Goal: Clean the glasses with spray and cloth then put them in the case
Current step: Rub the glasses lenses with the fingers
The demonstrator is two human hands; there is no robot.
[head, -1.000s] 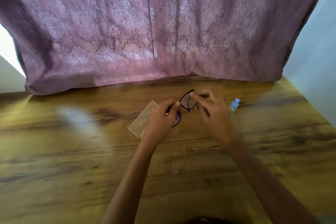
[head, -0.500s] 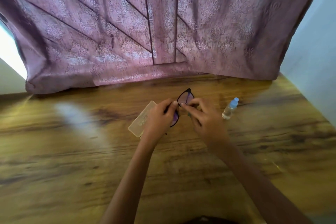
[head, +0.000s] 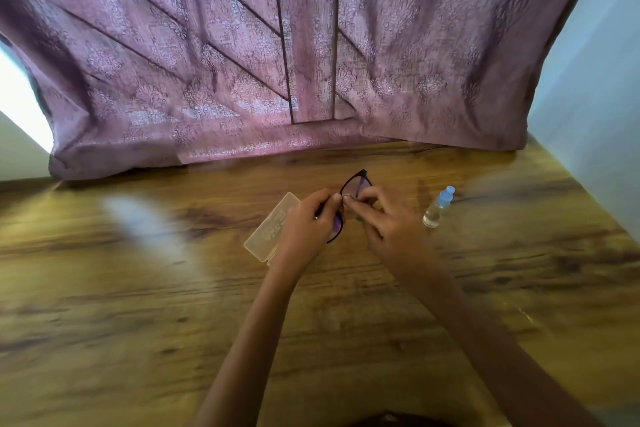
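Black-framed glasses (head: 353,185) held upright, closed translucent case (head: 268,230) flat, spray bottle (head: 438,206) standing

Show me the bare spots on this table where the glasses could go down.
Widest: the table left of the case, out to its left edge. Also free: the near strip around the forearms, and the right side past the spray bottle. Crowded: the centre, where both hands hold the glasses between case and bottle.

1. Left hand (head: 308,224) reaches forward toward 12 o'clock, its fingers (head: 334,198) curled closed in a pinch.
2. Right hand (head: 393,230) angles toward 11 o'clock, fingers pinched closed, fingertips meeting the left's.
3. Both forearms are bare.
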